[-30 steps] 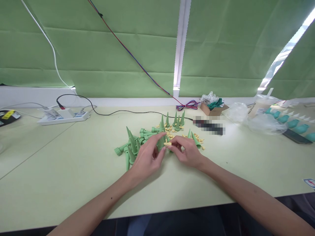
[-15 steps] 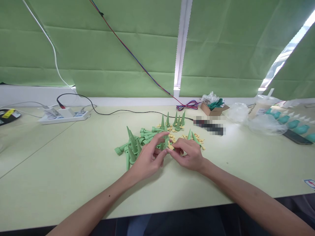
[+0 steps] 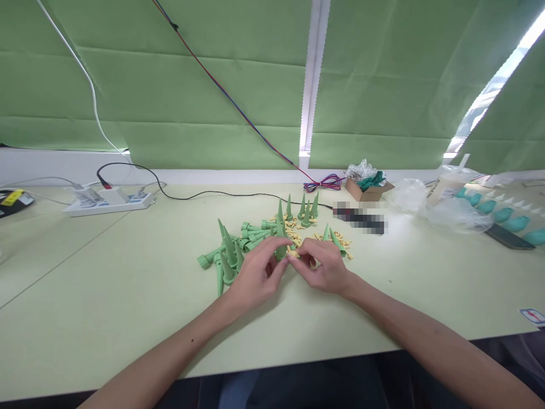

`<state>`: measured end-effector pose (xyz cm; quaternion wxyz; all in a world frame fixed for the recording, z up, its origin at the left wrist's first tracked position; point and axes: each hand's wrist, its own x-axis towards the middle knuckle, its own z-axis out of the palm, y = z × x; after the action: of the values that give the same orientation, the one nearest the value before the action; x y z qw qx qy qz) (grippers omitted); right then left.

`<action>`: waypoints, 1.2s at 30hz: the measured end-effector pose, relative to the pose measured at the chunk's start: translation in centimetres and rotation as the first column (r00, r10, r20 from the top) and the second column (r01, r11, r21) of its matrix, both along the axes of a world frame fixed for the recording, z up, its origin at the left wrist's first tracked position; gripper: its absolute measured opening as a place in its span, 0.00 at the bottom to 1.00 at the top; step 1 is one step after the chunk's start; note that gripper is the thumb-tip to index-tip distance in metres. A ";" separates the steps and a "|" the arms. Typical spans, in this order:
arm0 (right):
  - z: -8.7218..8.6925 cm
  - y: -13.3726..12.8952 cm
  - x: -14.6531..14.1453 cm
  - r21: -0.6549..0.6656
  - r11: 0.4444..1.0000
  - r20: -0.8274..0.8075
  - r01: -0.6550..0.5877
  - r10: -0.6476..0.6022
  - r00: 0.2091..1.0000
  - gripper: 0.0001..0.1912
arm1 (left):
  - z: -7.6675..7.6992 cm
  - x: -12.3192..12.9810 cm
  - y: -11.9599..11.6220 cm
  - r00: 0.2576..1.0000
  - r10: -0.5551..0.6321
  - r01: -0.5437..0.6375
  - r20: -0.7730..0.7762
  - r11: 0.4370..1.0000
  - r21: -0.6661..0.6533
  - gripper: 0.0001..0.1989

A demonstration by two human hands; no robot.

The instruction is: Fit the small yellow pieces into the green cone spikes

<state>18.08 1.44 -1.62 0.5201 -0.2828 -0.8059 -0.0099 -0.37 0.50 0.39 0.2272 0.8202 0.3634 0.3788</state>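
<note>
My left hand [image 3: 259,267] is curled around a green plastic cone spike [image 3: 281,241], its thumb and forefinger reaching toward a small yellow plastic piece [image 3: 293,252]. That yellow piece sits in the closed fingertips of my right hand [image 3: 326,264], against the side of the green cone. The fingers partly cover where the two parts meet. To the left of my hands lies a heap of green cone spikes [image 3: 229,250], some upright and some on their sides. Loose small yellow pieces [image 3: 347,243] are scattered beyond and right of my right hand, with more cones standing among them.
A white power strip [image 3: 110,201] with plugs is at the back left, its black cable running across the table. Further right are a coil of wire [image 3: 326,183], a small cardboard box [image 3: 367,192], plastic bags [image 3: 457,216], a drink cup [image 3: 447,184] and teal pieces [image 3: 504,215].
The green cone at my left hand has tilted and shifted slightly left. My fingers have drawn closer together around the yellow piece. The view has moved slightly.
</note>
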 end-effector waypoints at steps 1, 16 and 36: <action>-0.1 0.0 0.0 -0.033 0.999 0.002 -0.012 0.012 1.000 0.11 | -0.2 0.0 0.0 1.000 0.017 -0.017 -0.009 0.998 0.064 0.12; -0.6 0.7 0.5 -0.118 0.991 0.099 -0.067 0.078 0.992 0.11 | -1.4 -0.8 0.4 0.977 0.132 -0.066 -0.166 0.932 0.355 0.15; -0.3 0.5 0.2 -0.179 0.981 0.080 -0.077 0.093 0.993 0.14 | -1.2 -0.7 0.3 0.970 0.133 -0.061 -0.201 0.942 0.329 0.15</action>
<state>18.27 1.99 -1.91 0.4572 -0.2922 -0.8370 0.0710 -1.09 0.82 -0.79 0.0301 0.8640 0.3603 0.3502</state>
